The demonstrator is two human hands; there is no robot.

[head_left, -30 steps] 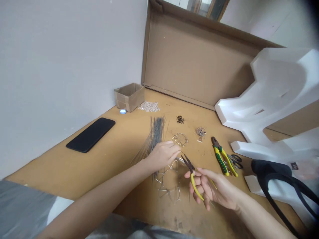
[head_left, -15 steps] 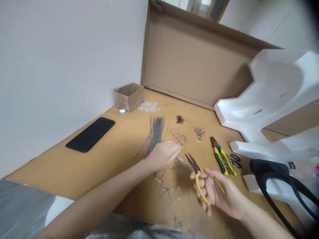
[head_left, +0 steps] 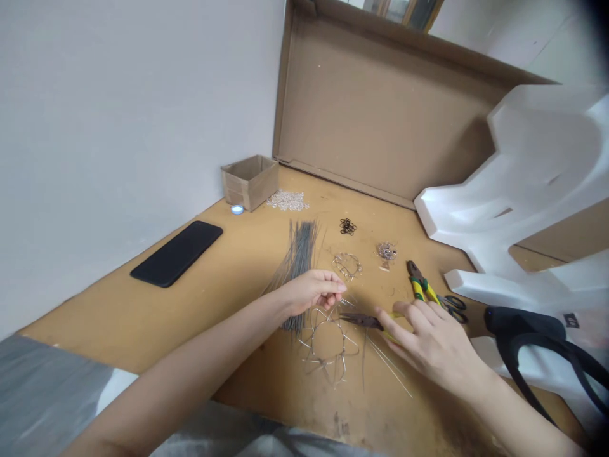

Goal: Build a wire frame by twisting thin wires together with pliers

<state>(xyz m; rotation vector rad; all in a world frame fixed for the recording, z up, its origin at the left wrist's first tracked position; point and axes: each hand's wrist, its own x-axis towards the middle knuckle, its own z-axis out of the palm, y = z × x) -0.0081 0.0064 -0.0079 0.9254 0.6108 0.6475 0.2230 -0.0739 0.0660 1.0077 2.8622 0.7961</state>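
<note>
My left hand [head_left: 316, 292] is closed in a pinch above the table; whatever its fingertips hold is too small to make out. Short pieces of thin wire lie just beside those fingertips. My right hand [head_left: 431, 339], palm down, has its fingers around the yellow handles of the needle-nose pliers [head_left: 361, 319]. Their dark jaws point left, toward a ring of bent wire [head_left: 343, 343] with prongs sticking outward. Beneath and behind my left hand lies a bundle of straight grey wires [head_left: 303, 247]. Loose straight wires [head_left: 392, 368] lie below the pliers.
A smaller wire ring [head_left: 347, 264], black rings [head_left: 348, 226] and a small wire heap [head_left: 386, 251] lie farther back. Green-yellow pliers [head_left: 419, 279] and scissors [head_left: 455, 304] are at right. Clear beads [head_left: 288, 200], a cardboard box [head_left: 250, 183] and a black phone [head_left: 177, 253] sit left.
My right hand has turned from palm up to palm down, and the needle-nose pliers have swung to point left and sit lower. My left hand's fingers have turned more into view.
</note>
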